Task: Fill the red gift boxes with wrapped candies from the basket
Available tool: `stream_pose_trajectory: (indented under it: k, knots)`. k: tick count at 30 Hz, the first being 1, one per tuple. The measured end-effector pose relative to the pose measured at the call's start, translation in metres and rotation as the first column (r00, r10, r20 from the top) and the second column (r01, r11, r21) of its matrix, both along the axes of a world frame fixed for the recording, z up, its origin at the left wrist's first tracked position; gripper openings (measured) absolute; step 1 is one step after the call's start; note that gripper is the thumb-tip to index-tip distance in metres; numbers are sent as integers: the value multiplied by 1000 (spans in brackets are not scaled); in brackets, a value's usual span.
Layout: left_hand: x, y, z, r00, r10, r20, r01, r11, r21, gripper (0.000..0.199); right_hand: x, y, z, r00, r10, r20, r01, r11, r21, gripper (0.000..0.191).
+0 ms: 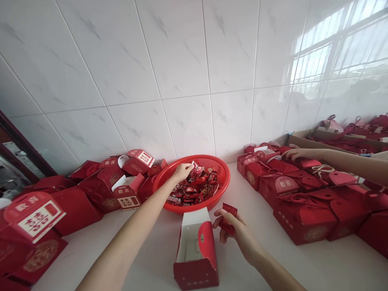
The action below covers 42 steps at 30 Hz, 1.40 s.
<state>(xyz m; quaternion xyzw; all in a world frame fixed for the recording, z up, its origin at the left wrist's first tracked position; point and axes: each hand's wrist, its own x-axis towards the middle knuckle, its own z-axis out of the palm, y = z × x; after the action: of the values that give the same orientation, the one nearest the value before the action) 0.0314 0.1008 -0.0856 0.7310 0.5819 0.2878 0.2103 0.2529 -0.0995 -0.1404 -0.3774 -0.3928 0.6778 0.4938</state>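
Note:
A red plastic basket (226,186) full of red wrapped candies (189,192) stands against the tiled wall. My left hand (183,171) reaches over its left part, fingers pinched on a red and white candy packet (196,167). To the right of an open red box, my right hand (232,226) holds a dark red packet (228,218) between thumb and fingers. The red box (196,273) sits in front of the basket with its flaps up; its white inside shows nothing in it.
Red gift boxes (101,184) are piled at the left. More closed red boxes (306,214) stand in rows at the right, where another person's hand (298,154) rests over them. Behind is a cardboard carton (298,140) with red items.

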Motion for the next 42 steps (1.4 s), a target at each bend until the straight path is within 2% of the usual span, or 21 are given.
stream_pose_trajectory:
  k: [3, 6, 9, 11, 15, 18, 21, 25, 28, 33, 39, 42]
  knots:
    - [0, -1, 3, 994, -28, 102, 29, 1000, -9, 37, 1, 1, 0, 998, 8, -55, -9, 1000, -15, 48]
    - [5, -14, 17, 976, -84, 200, 79, 996, 30, 42, 4, 2, 1, 994, 8, -113, -10, 1000, -15, 46]
    - [15, -47, 33, 947, -174, 271, 146, 982, 120, 44, 7, 3, 5, 985, 15, -172, -15, 1000, 3, 43]
    - [23, -79, 36, 926, -254, 280, 208, 961, 184, 37, 9, 3, 9, 977, 22, -211, -17, 999, 27, 43]
    - [37, -138, 21, 831, -534, 156, 448, 808, 383, 22, 11, 3, 13, 961, 19, -274, 9, 995, 100, 39]
    - [45, -159, 9, 784, -615, 84, 536, 739, 408, 25, 12, 3, 14, 957, -18, -289, 54, 992, 118, 34]
    - [48, -163, 6, 780, -618, 93, 557, 755, 345, 23, 14, 3, 16, 965, -48, -258, 84, 988, 129, 31]
    - [50, -162, 11, 838, -501, 218, 466, 864, 192, 13, 16, 1, 20, 980, -12, -200, 51, 980, 192, 29]
    - [55, -162, 13, 845, -418, 335, 413, 906, 89, 20, 14, -2, 22, 984, -15, -180, 48, 982, 181, 30]
    - [60, -162, 14, 843, -419, 338, 433, 901, 37, 22, 13, -2, 18, 972, -73, -221, 93, 992, 84, 33]
    - [54, -160, 22, 808, -527, 263, 548, 837, -7, 26, 12, 2, 15, 939, -123, -321, 122, 992, -23, 33]
    - [44, -137, 30, 866, -459, 197, 473, 881, -25, 36, 11, 1, 15, 946, -100, -307, 96, 995, -28, 34]
